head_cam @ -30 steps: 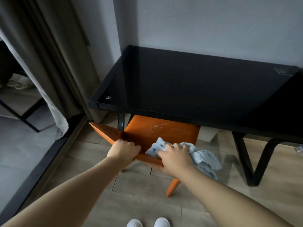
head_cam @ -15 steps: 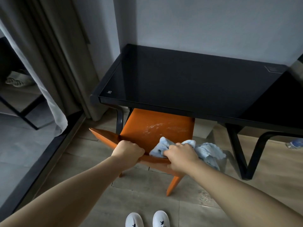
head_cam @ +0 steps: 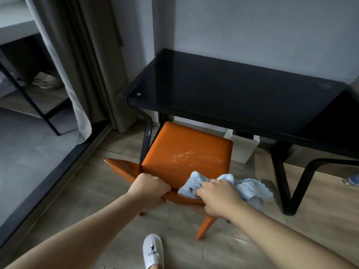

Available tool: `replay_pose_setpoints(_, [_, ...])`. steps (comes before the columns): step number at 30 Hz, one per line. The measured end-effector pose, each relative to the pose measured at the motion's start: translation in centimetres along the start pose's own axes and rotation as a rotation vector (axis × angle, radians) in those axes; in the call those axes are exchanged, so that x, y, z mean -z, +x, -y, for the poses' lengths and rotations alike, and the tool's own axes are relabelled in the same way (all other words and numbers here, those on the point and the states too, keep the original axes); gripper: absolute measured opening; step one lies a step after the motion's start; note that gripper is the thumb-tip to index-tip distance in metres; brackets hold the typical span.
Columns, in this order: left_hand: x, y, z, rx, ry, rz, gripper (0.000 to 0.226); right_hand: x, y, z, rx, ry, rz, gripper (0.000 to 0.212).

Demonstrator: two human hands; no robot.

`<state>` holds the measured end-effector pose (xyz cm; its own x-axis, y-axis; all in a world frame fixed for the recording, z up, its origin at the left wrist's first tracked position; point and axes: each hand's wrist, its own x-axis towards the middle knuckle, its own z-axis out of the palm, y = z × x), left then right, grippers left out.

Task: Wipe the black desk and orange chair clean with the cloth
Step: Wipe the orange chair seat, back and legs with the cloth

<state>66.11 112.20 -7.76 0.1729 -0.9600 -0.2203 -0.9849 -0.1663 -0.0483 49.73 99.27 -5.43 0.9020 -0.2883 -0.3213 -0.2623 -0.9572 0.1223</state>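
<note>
Chair (head_cam: 186, 152) pulled farther out | left hand (head_cam: 149, 188) grips backrest | right hand (head_cam: 217, 197) grips cloth (head_cam: 250, 189)

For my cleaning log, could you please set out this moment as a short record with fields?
left hand: left hand grips the chair's back edge
right hand: right hand holds the cloth against the same edge
chair: orange chair, seat partly under the desk, whitish smear on the seat
desk: black desk, glossy top
floor: white slipper on wood-look floor
</note>
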Motion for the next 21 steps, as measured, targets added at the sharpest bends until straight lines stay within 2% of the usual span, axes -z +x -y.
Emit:
replay_pose_setpoints(14, [-2.0, -9.9, -8.9, 0.203, -0.056, 0.028, 0.022, -2.8, -10.2, 3.7, 0.168, 0.006, 0.004, 0.021])
replay_pose_setpoints(21, [-2.3, -11.1, -9.7, 0.277, -0.123, -0.026, 0.022, -3.5, -11.0, 4.5, 0.065, 0.110, -0.061, 0.026])
